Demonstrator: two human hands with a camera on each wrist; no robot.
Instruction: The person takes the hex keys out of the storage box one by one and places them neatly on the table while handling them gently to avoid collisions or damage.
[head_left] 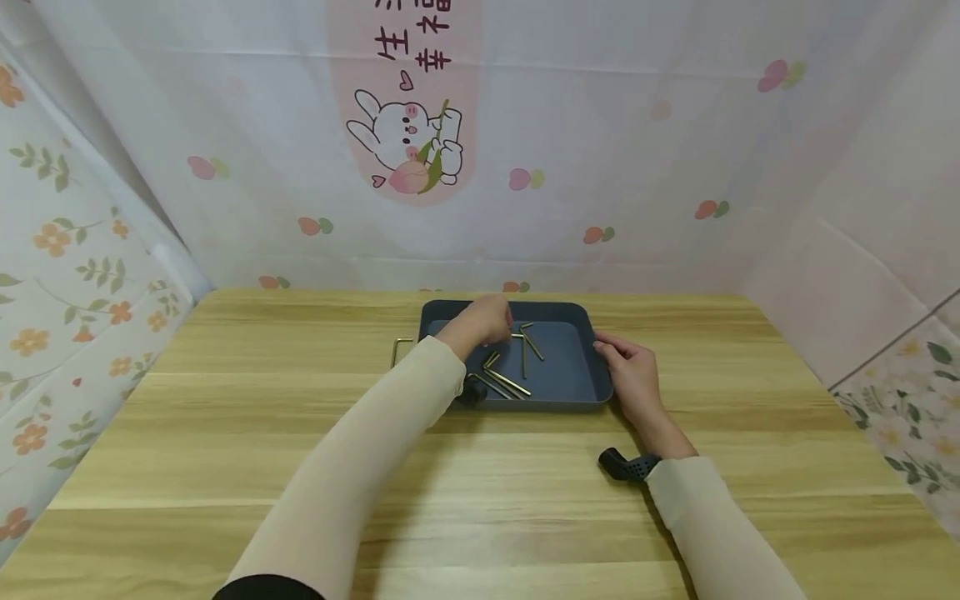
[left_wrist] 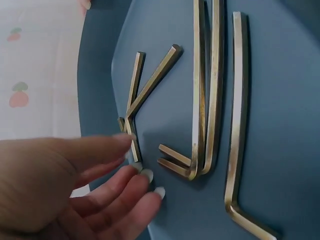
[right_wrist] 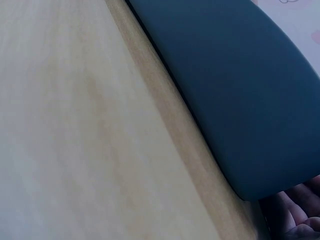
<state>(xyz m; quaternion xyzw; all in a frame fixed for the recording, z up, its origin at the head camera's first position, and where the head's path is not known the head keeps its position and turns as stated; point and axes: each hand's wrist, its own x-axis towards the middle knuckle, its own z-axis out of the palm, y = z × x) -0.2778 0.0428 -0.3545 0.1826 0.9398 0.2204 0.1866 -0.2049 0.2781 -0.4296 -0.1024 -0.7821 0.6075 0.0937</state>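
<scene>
A blue-grey tray [head_left: 566, 392] holds several brass-coloured hex keys [left_wrist: 237, 115]. Over its far left part, my left hand [head_left: 487, 321] reaches in with bent, parted fingers. In the left wrist view the thumb of this hand [left_wrist: 65, 185] overlaps the short arm of one hex key [left_wrist: 134, 150]; no key is seen held between the fingers. At the tray's right end, my right hand [head_left: 633, 379] grips the edge. Only some curled fingers of that hand [right_wrist: 300, 210] show by the tray's corner in the right wrist view.
One more L-shaped key [head_left: 397, 347] lies on the wooden table [head_left: 525, 508], left of the tray. A patterned white cloth [head_left: 562, 125] hangs behind the table. Black wrist cameras [head_left: 628, 465] are worn on both wrists.
</scene>
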